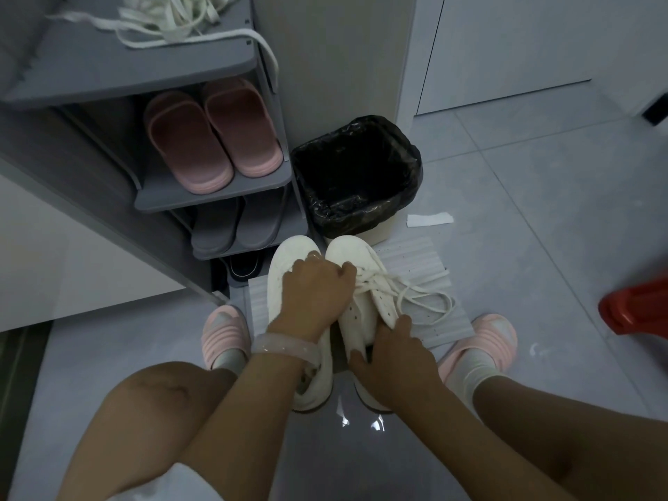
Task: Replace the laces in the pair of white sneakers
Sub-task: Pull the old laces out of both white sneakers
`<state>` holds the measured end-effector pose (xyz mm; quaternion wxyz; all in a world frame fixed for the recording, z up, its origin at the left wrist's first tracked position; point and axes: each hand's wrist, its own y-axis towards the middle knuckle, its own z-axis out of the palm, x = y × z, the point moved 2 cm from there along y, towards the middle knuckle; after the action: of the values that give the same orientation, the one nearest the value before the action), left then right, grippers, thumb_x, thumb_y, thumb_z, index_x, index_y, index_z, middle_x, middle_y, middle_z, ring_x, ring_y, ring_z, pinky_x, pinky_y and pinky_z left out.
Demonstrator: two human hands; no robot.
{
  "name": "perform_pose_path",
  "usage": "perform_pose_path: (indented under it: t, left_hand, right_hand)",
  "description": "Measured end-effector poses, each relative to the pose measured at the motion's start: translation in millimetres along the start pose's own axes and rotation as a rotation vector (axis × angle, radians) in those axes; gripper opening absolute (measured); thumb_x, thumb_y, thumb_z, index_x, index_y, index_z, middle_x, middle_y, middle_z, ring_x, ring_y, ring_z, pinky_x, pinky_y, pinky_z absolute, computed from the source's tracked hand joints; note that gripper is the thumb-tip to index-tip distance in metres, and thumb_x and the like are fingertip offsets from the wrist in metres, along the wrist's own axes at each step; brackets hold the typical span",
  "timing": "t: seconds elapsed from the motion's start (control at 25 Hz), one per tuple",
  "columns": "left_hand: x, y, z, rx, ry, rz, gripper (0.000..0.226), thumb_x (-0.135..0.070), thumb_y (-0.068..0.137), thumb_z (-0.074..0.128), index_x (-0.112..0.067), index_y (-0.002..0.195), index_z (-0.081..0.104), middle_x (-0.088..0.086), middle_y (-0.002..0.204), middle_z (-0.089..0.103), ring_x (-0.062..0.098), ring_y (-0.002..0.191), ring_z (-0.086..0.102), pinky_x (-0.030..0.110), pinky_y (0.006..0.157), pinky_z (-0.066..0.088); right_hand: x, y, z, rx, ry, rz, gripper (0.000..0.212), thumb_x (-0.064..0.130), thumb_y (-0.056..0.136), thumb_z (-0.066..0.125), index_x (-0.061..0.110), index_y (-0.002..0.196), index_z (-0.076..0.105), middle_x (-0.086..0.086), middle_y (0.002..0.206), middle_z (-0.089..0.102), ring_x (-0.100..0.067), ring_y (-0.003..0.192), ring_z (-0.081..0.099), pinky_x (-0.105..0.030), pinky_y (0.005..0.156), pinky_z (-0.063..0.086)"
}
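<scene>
Two white sneakers stand side by side on the floor between my feet, toes pointing away from me. My left hand [312,294] reaches across the left sneaker [289,260] and pinches the lace [415,294] at the eyelets of the right sneaker [356,258]. That lace is loose and trails to the right over a white corrugated sheet [426,254]. My right hand [392,357] grips the right sneaker at its collar, with the thumb inside the opening. A pile of other white laces [170,16] lies on top of the grey shoe rack.
The grey shoe rack [213,197] at the left holds pink slippers [213,135] and grey slippers. A bin with a black liner [356,175] stands just beyond the sneakers. A red plastic object [636,309] is at the right edge. A paper scrap [430,219] lies on the tiles.
</scene>
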<state>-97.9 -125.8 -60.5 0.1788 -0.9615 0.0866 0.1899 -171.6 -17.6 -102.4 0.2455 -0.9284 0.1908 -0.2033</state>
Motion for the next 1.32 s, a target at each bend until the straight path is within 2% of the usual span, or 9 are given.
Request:
perform_pose_path:
  t: [0.2,0.36,0.48,0.64,0.84,0.96,1.04,1.24,1.32]
  left_hand:
    - [28.5,8.4,-46.3,-0.197,-0.366,-0.095,0.034,-0.022,0.092,0.040,0.004,0.094,0.061,0.016,0.110,0.056,0.032,0.100,0.053,0.032,0.084,0.040]
    - [33.2,-3.7,-13.1,0.054,-0.091,0.071,0.042,-0.023,0.093,0.046,-0.014,0.133,0.038,0.012,0.133,0.045,0.030,0.121,0.043,0.037,0.098,0.037]
    - [35.5,-3.1,9.5,0.048,0.142,0.095,0.036,-0.026,0.091,0.047,-0.015,0.124,0.049,0.008,0.125,0.053,0.028,0.118,0.045,0.039,0.096,0.035]
    - [28.8,-4.7,25.9,-0.011,0.252,0.138,0.025,-0.017,0.092,0.042,-0.014,0.108,0.060,0.006,0.114,0.059,0.026,0.111,0.048,0.034,0.089,0.032]
    - [25.6,1.9,5.6,-0.072,-0.244,0.059,0.013,-0.008,0.083,0.059,-0.007,0.092,0.067,0.009,0.093,0.065,0.022,0.086,0.056,0.021,0.068,0.036]
    - [22.0,3.0,1.0,0.063,-0.272,0.138,0.026,-0.011,0.082,0.062,-0.008,0.108,0.065,0.006,0.101,0.065,0.014,0.087,0.055,0.010,0.068,0.037]
    - [21.0,-2.1,9.4,0.154,-0.215,0.137,0.027,-0.016,0.083,0.063,-0.012,0.109,0.063,0.006,0.109,0.064,0.019,0.099,0.058,0.022,0.088,0.043]
    - [22.5,-3.4,27.1,-0.070,-0.200,0.113,0.016,-0.012,0.087,0.054,-0.006,0.091,0.069,0.009,0.095,0.070,0.022,0.090,0.062,0.024,0.081,0.043]
    - [18.4,-4.1,27.0,-0.108,-0.196,0.153,0.017,-0.012,0.088,0.052,-0.006,0.085,0.067,0.009,0.087,0.069,0.024,0.083,0.062,0.037,0.084,0.047]
  right_hand:
    - [0.9,2.9,2.5,0.024,0.050,0.018,0.065,0.049,0.091,0.042,0.011,0.141,0.025,-0.016,0.137,0.024,-0.032,0.114,0.049,-0.033,0.090,0.041]
    - [3.6,-0.2,8.6,-0.116,0.022,-0.088,0.084,0.049,0.087,0.050,0.025,0.149,-0.001,-0.021,0.154,-0.008,-0.042,0.137,0.020,-0.047,0.102,0.036]
    - [6.5,5.4,11.8,-0.402,-0.103,-0.319,0.086,0.041,0.071,0.065,0.023,0.144,0.024,-0.023,0.147,0.031,-0.045,0.126,0.043,-0.055,0.083,0.050]
    - [5.7,7.2,14.1,-0.429,-0.107,-0.382,0.069,0.038,0.067,0.056,0.015,0.131,0.042,-0.020,0.132,0.053,-0.042,0.114,0.056,-0.052,0.071,0.056]
    - [2.7,12.4,22.0,-0.409,-0.129,-0.321,0.058,0.039,0.072,0.046,0.009,0.122,0.052,-0.025,0.124,0.057,-0.038,0.108,0.061,-0.048,0.067,0.058]
    - [3.4,13.4,23.2,-0.418,-0.133,-0.321,0.061,0.036,0.068,0.056,0.007,0.122,0.052,-0.026,0.124,0.057,-0.040,0.109,0.060,-0.049,0.068,0.057]
    - [4.0,11.9,23.5,-0.431,-0.131,-0.332,0.066,0.033,0.066,0.069,0.008,0.124,0.047,-0.026,0.125,0.056,-0.039,0.110,0.060,-0.049,0.068,0.057]
    - [3.6,13.4,25.1,-0.477,-0.137,-0.328,0.076,0.033,0.060,0.077,0.008,0.125,0.048,-0.025,0.125,0.057,-0.038,0.109,0.061,-0.049,0.068,0.057]
    - [2.1,15.1,27.7,-0.498,-0.150,-0.328,0.072,0.034,0.062,0.074,0.008,0.124,0.048,-0.025,0.124,0.057,-0.038,0.109,0.061,-0.049,0.068,0.057]
